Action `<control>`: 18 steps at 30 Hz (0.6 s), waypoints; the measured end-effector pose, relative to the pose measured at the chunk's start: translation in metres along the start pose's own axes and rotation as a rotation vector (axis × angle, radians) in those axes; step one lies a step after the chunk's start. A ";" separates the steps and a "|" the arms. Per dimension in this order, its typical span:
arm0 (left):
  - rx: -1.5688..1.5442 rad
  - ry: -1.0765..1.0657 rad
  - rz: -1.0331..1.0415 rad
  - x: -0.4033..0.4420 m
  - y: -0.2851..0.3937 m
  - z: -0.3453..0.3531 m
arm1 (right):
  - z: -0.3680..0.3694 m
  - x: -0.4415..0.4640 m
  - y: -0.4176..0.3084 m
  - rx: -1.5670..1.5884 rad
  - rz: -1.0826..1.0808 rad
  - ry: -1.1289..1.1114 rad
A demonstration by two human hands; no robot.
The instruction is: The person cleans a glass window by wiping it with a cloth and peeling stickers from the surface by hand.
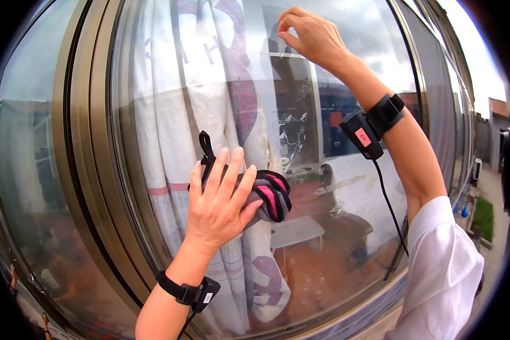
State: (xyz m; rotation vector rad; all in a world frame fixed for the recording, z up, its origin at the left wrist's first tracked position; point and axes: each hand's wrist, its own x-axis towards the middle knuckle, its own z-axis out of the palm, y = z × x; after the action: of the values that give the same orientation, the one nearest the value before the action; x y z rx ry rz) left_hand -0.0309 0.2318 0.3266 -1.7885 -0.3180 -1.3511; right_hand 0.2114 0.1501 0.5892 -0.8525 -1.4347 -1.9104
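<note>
My left hand (pixel 218 198) has its fingers stretched out and presses a folded black, grey and pink glove (pixel 275 195) against the window glass (pixel 345 226). A black loop (pixel 205 144) sticks up from the glove above my fingers; much of the glove is hidden under the palm. My right hand (pixel 311 37) is raised near the top of the pane, its fingers curled and the thumb near the index finger. Whether anything small is between those fingers cannot be made out. Pale marks and residue (pixel 292 133) show on the glass below it.
A bronze metal frame (pixel 90 141) divides the panes on the left. Behind the glass hang white curtains (pixel 192 102). Black wrist straps with boxes (pixel 362 133) and trailing cables are on both arms. At the right are grass (pixel 483 220) and a path.
</note>
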 end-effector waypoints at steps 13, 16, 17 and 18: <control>-0.029 0.025 0.000 -0.001 -0.001 0.001 | 0.023 0.032 0.032 -0.253 -0.364 -0.074; -0.032 0.033 0.003 -0.002 -0.001 0.001 | 0.029 0.040 0.039 -0.085 -0.112 0.000; -0.034 0.032 0.003 -0.002 -0.002 0.001 | 0.031 0.044 0.043 -0.086 -0.114 0.000; -0.035 0.032 0.004 -0.002 -0.002 0.002 | 0.032 0.050 0.049 -0.090 -0.114 0.008</control>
State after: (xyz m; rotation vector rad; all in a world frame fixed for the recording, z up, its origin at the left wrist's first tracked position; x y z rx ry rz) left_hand -0.0318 0.2347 0.3258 -1.7934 -0.2743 -1.3892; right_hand 0.2231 0.1650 0.6639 -0.8179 -1.4295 -2.0744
